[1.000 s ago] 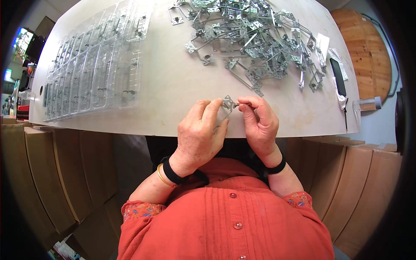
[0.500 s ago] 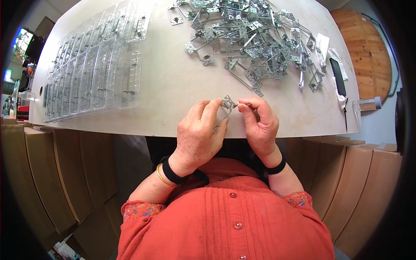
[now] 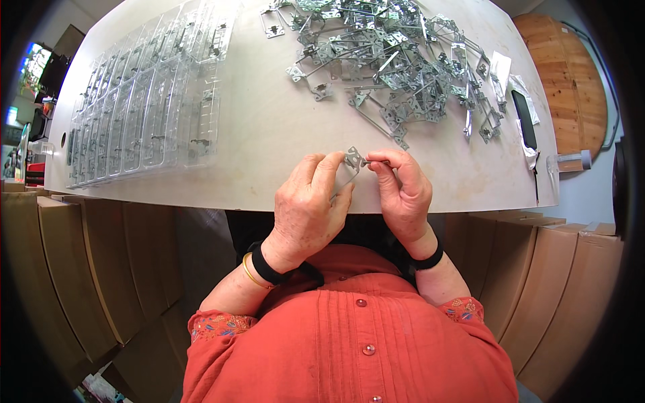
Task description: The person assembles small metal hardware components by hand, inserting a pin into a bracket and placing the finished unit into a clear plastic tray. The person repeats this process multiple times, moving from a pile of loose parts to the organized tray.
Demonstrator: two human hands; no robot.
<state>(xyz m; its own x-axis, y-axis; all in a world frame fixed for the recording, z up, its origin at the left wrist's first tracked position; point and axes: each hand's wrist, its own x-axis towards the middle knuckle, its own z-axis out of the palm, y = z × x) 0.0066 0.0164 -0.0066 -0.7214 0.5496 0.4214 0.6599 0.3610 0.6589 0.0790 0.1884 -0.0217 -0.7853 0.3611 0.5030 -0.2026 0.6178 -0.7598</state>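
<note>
Close to the table's front edge, my left hand (image 3: 306, 201) is closed on a small silvery metal bracket (image 3: 353, 158) with holes in its plate. Part of the bracket is hidden behind the fingers. Just to its right, my right hand (image 3: 403, 191) pinches a thin metal pin (image 3: 368, 162) between thumb and index finger, its tip against the bracket's edge. The pin is mostly covered, so its exact kind is unclear. Farther off lies a big tangled heap of similar metal brackets and rods (image 3: 396, 60).
Clear plastic trays (image 3: 144, 111) with long compartments holding metal parts stand on the white table (image 3: 252, 134) at the left. A dark phone-like slab (image 3: 524, 119) rests on white wrapping at the right. Cardboard boxes (image 3: 111, 269) line both sides below the table.
Both hands stay in nearly the same place. The fingers of my right hand have shifted very slightly at the pin.
</note>
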